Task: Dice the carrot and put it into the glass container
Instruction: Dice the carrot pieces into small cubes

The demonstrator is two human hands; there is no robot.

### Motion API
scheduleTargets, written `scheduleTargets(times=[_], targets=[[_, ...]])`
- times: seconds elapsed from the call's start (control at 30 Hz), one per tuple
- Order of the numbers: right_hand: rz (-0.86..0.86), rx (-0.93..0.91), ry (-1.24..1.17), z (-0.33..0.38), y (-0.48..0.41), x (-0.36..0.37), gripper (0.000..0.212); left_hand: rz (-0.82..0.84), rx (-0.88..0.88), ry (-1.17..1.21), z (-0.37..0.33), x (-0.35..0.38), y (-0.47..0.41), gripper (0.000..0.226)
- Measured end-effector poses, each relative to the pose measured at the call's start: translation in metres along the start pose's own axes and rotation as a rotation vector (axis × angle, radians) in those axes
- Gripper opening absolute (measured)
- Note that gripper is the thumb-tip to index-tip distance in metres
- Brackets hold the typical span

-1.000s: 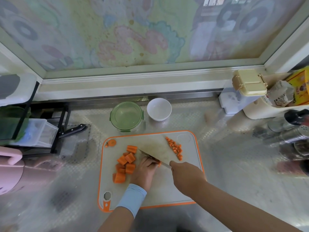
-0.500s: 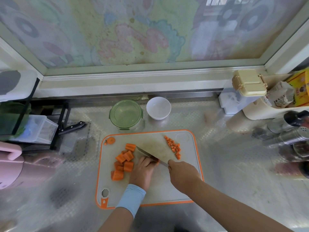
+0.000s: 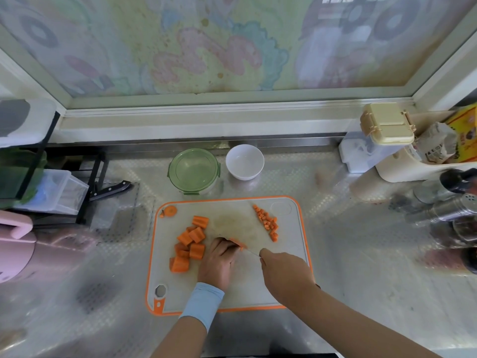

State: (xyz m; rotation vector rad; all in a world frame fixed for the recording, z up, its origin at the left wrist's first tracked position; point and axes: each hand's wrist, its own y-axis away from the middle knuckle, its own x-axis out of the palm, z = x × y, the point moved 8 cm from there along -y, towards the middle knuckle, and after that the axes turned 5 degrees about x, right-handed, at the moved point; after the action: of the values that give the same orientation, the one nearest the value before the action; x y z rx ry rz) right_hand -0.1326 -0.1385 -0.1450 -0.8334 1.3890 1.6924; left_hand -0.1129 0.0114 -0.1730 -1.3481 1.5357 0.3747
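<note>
An orange-rimmed cutting board (image 3: 289, 280) lies on the steel counter. Several carrot chunks (image 3: 191, 241) are piled on its left half, and a row of small carrot dice (image 3: 267, 223) lies at its upper right. My left hand (image 3: 219, 262) holds down a carrot piece (image 3: 238, 243) with curled fingers. My right hand (image 3: 281, 267) grips a knife (image 3: 251, 252) whose blade cuts down into that piece beside my left fingertips. The glass container with a green lid (image 3: 194, 170) stands closed behind the board.
A white bowl (image 3: 244, 161) sits right of the container. A second knife (image 3: 111, 191) lies at the left near a black rack. A carrot end slice (image 3: 170, 211) rests in the board's top left corner. Jars and shakers crowd the right side.
The knife blade has tipped from lying flat and raised over the board to edge-down in the carrot piece at my left fingertips. Both hands stay in place.
</note>
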Motion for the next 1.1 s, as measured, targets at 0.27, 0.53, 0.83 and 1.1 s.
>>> scheduleTargets(times=[0.27,0.53,0.83,1.1], targets=[[0.028,0.025,0.013,-0.005,-0.001,0.003,0.014,-0.05,-0.021,0.014,0.003,-0.001,0.002,0.019],[0.033,0.012,0.02,-0.004,0.001,-0.002,0.017,-0.078,0.002,0.026,0.001,-0.007,-0.001,0.017],[0.115,0.045,0.016,-0.004,-0.01,0.001,0.009,-0.036,0.013,0.039,0.007,-0.001,0.001,0.007],[0.105,0.062,-0.025,0.002,-0.013,0.008,0.011,-0.011,0.02,0.068,0.007,-0.001,0.0,0.021]])
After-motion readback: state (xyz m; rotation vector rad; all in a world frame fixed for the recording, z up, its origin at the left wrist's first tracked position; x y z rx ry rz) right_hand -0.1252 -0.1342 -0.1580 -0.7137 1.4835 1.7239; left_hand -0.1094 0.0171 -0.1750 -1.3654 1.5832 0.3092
